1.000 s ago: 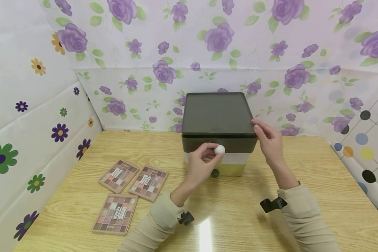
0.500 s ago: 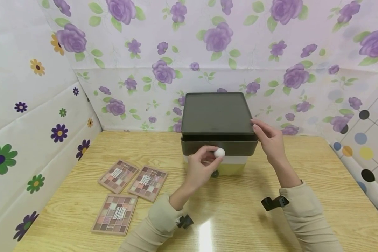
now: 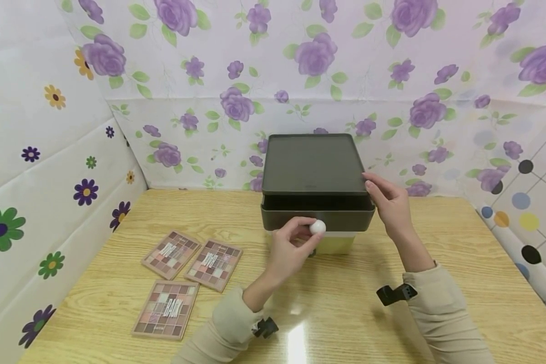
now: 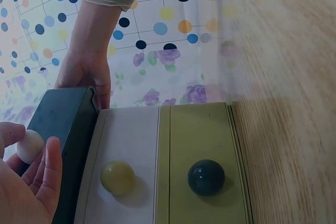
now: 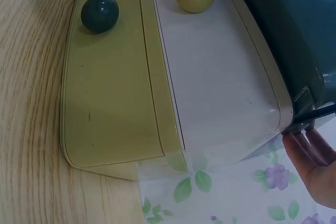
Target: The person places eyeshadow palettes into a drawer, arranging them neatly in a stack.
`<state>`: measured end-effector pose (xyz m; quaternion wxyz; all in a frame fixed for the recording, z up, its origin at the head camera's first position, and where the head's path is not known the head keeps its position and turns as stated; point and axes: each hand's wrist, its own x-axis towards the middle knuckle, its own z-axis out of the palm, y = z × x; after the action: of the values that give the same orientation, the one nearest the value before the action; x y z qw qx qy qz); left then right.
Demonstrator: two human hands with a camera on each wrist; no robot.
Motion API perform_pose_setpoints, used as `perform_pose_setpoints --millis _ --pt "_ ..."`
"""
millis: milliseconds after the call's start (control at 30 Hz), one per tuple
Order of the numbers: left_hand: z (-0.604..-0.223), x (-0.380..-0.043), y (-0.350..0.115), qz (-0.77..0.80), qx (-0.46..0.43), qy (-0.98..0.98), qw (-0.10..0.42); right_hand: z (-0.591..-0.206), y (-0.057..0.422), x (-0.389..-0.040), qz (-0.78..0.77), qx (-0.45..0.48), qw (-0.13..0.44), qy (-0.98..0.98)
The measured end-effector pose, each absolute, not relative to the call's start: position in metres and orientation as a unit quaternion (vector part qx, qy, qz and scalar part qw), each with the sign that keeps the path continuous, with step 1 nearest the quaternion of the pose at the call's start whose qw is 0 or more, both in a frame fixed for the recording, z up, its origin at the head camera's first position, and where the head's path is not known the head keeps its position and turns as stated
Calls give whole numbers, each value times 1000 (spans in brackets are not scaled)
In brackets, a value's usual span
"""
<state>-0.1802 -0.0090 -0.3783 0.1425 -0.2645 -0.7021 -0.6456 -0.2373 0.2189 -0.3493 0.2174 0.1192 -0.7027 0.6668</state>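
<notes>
A small three-drawer box (image 3: pixel 311 162) stands at the back of the table, with dark green, white and yellow-green tiers. Between thumb and fingers, my left hand (image 3: pixel 287 255) pinches the round white knob (image 3: pixel 317 227) of the dark top drawer (image 3: pixel 277 220). That drawer is pulled partly out, and a dark gap shows above its front; its contents are hidden. My right hand (image 3: pixel 393 210) rests its fingers against the box's right side near the top edge. In the left wrist view, the white drawer has a yellow knob (image 4: pixel 117 178) and the yellow-green one a dark knob (image 4: pixel 206 177).
Three eyeshadow palettes lie on the table's left: one behind (image 3: pixel 170 254), another palette (image 3: pixel 214 265) beside it, and a third palette (image 3: pixel 166 309) nearer the front. A flowered cloth (image 3: pixel 186 146) hangs close behind the box.
The top drawer has slid out toward me with the knob in my left hand, and the gap above its front has widened. My right hand stays at the box's side.
</notes>
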Motion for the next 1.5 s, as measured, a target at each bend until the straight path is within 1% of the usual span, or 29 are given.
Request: perform_pose_setpoints --millis 233,467,933,1100,1333,1500 --pt "-379 -174 -10 -643 -262 -706 141 -350 218 -236 682 116 211 -690" --pt "-351 -150 -13 -631 -270 -712 149 -350 218 -236 692 121 209 -680" --pt "-348 -138 -14 -623 -288 -708 168 -350 218 -236 671 102 206 -705" --pt "-351 -136 -16 -620 -299 -705 172 -350 218 -236 672 101 208 -703" --pt "-376 -144 -16 -624 -306 -700 164 -349 218 -235 686 109 202 -690" --pt "-379 -142 -18 -622 -328 -690 171 -348 219 -235 687 113 201 -689"
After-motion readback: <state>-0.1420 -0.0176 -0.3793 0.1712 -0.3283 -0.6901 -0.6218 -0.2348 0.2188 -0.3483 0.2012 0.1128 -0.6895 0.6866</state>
